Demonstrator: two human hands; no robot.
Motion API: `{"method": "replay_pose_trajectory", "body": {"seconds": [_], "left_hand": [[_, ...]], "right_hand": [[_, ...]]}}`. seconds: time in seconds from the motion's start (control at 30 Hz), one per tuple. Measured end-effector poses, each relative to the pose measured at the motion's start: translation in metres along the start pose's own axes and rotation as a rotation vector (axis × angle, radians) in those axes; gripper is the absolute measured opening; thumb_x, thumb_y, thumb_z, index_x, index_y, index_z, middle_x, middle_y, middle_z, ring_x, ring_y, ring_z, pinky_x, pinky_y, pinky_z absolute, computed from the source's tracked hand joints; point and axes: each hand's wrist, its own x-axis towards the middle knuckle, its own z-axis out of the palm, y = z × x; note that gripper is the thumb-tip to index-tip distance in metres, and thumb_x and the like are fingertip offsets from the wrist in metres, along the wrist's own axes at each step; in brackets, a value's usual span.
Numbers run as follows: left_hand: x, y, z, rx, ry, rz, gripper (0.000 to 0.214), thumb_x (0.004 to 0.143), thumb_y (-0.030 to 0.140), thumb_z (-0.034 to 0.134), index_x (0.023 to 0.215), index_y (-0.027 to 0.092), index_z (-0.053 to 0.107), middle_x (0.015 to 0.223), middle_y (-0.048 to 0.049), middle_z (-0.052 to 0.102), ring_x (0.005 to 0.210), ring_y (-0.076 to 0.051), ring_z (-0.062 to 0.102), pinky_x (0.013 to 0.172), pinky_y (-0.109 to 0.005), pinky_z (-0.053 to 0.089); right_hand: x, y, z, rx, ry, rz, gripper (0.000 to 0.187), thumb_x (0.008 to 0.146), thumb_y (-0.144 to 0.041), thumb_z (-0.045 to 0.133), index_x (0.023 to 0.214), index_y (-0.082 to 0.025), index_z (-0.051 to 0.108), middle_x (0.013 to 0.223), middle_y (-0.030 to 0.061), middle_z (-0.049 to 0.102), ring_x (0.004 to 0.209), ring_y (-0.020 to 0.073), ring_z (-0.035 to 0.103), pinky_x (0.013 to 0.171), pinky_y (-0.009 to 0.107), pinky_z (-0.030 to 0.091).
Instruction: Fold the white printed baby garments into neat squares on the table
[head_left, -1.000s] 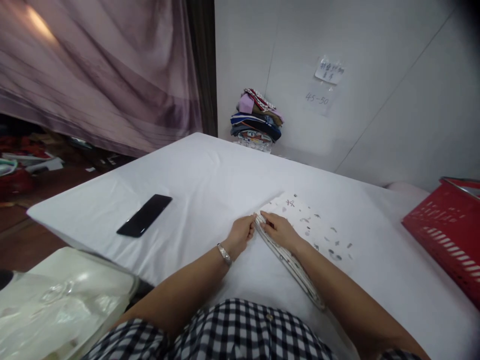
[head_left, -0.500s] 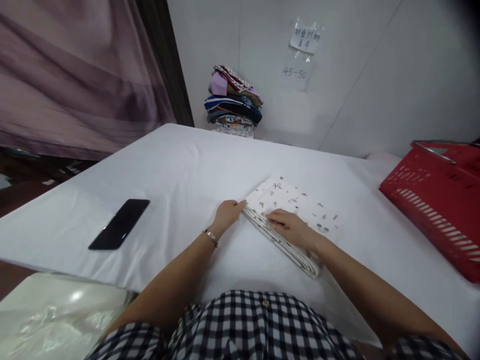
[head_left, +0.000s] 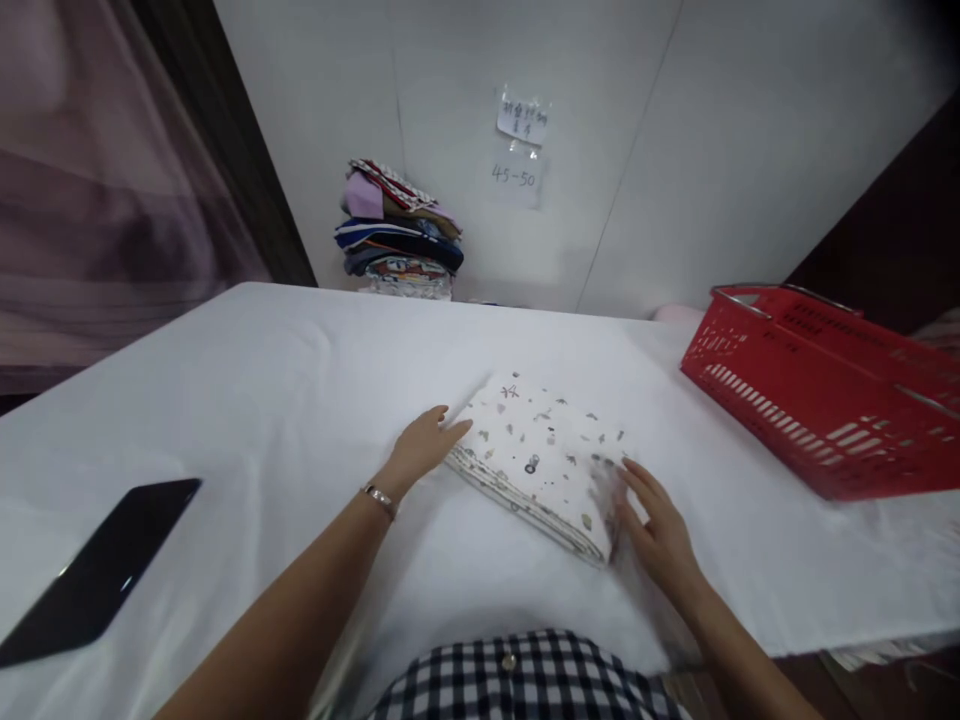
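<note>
A white folded cloth [head_left: 536, 450] with small printed motifs lies flat on the white-covered table, its layered fold edge facing me. At the cloth's left corner is my left hand [head_left: 424, 445], thumb and fingers apart, with the thumb tip at the edge. My right hand [head_left: 656, 520] is at the right side, fingers spread and slightly blurred; whether it touches the fabric I cannot tell. Neither hand is wrapped around anything.
A black phone [head_left: 105, 565] lies on the white tablecloth [head_left: 247, 400] at left. A red plastic basket [head_left: 802, 390] stands on the right. Behind the table's far edge is a stack of folded clothes [head_left: 401, 235] against the wall. A purple curtain [head_left: 97, 200] hangs at left.
My right hand has moved off the cloth's front fold to its right side and opened. My left hand has loosened from the corner. The view has turned rightward, showing more of the basket.
</note>
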Motion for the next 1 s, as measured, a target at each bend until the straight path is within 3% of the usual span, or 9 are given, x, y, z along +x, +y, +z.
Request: {"method": "replay_pose_trajectory", "body": {"seconds": [0.13,0.27,0.33,0.43,0.6,0.67,0.77,0.87,1.0], "left_hand": [[0.019,0.013,-0.005,-0.043,-0.096,-0.030,0.073,0.070,0.062,0.052,0.123,0.013,0.050,0.124,-0.0150,0.055,0.109,-0.030,0.054,0.087,-0.035,0.042],[0.028,0.019,-0.012,-0.249,-0.305,-0.098,0.059,0.065,0.057,0.060,0.101,0.011,0.062,0.109,-0.0144,0.065,0.098,-0.029,0.060,0.078,-0.032,0.047],[0.029,0.020,-0.015,-0.325,-0.406,-0.123,0.052,0.062,0.055,0.064,0.092,0.012,0.064,0.101,-0.0130,0.068,0.093,-0.028,0.062,0.075,-0.032,0.048],[0.028,0.019,-0.018,-0.408,-0.442,-0.136,0.047,0.058,0.050,0.068,0.088,0.014,0.064,0.100,-0.0116,0.068,0.094,-0.028,0.062,0.075,-0.031,0.048],[0.023,0.015,-0.020,-0.499,-0.420,-0.155,0.046,0.057,0.049,0.071,0.090,0.017,0.063,0.106,-0.0097,0.066,0.101,-0.026,0.059,0.083,-0.033,0.047],[0.020,0.012,-0.019,-0.590,-0.502,-0.137,0.044,0.059,0.048,0.070,0.090,0.017,0.064,0.106,-0.0091,0.067,0.101,-0.025,0.059,0.085,-0.033,0.046],[0.017,0.007,-0.016,-0.727,-0.610,-0.105,0.041,0.062,0.047,0.069,0.087,0.015,0.066,0.102,-0.0100,0.068,0.097,-0.025,0.061,0.084,-0.032,0.046],[0.014,0.005,-0.018,-0.769,-0.533,-0.093,0.043,0.062,0.047,0.070,0.088,0.014,0.065,0.098,-0.0109,0.068,0.093,-0.025,0.062,0.081,-0.033,0.047],[0.007,0.009,-0.044,-0.807,-0.407,-0.016,0.046,0.064,0.047,0.070,0.092,0.012,0.062,0.096,-0.0120,0.068,0.086,-0.023,0.063,0.076,-0.033,0.048]], "right_hand": [[0.000,0.010,-0.012,0.398,0.013,0.616,0.065,0.077,-0.048,0.057,0.133,-0.019,0.038,0.123,0.0137,0.054,0.096,0.0259,0.060,0.067,0.038,0.056],[-0.001,-0.005,-0.014,0.719,-0.087,0.869,0.075,0.073,-0.044,0.066,0.135,-0.018,0.032,0.102,0.0101,0.064,0.081,0.0204,0.064,0.066,0.034,0.055],[0.001,-0.011,-0.012,0.744,-0.119,0.881,0.061,0.074,-0.044,0.066,0.126,-0.019,0.044,0.093,0.0070,0.065,0.076,0.0170,0.063,0.062,0.029,0.054],[0.007,-0.013,-0.007,0.776,-0.218,0.872,0.037,0.075,-0.048,0.063,0.100,-0.020,0.059,0.077,0.0021,0.064,0.063,0.0113,0.059,0.048,0.020,0.047],[0.018,-0.015,0.001,0.790,-0.321,0.879,0.036,0.075,-0.053,0.061,0.073,-0.017,0.056,0.051,-0.0032,0.052,0.041,0.0060,0.044,0.036,0.016,0.031],[0.021,-0.019,0.003,0.764,-0.331,0.865,0.035,0.075,-0.051,0.061,0.076,-0.016,0.057,0.050,-0.0028,0.054,0.039,0.0066,0.044,0.036,0.017,0.031],[0.024,-0.025,0.005,0.759,-0.287,0.836,0.034,0.072,-0.042,0.067,0.094,-0.017,0.060,0.071,0.0034,0.068,0.054,0.0135,0.059,0.047,0.023,0.046],[0.031,-0.028,0.007,0.832,-0.226,0.761,0.039,0.069,-0.032,0.070,0.103,-0.017,0.060,0.093,0.0078,0.070,0.077,0.0204,0.066,0.069,0.031,0.052],[0.054,-0.038,0.009,0.925,-0.141,0.636,0.040,0.066,-0.031,0.071,0.101,-0.016,0.060,0.093,0.0076,0.071,0.080,0.0232,0.066,0.070,0.034,0.053]]}}
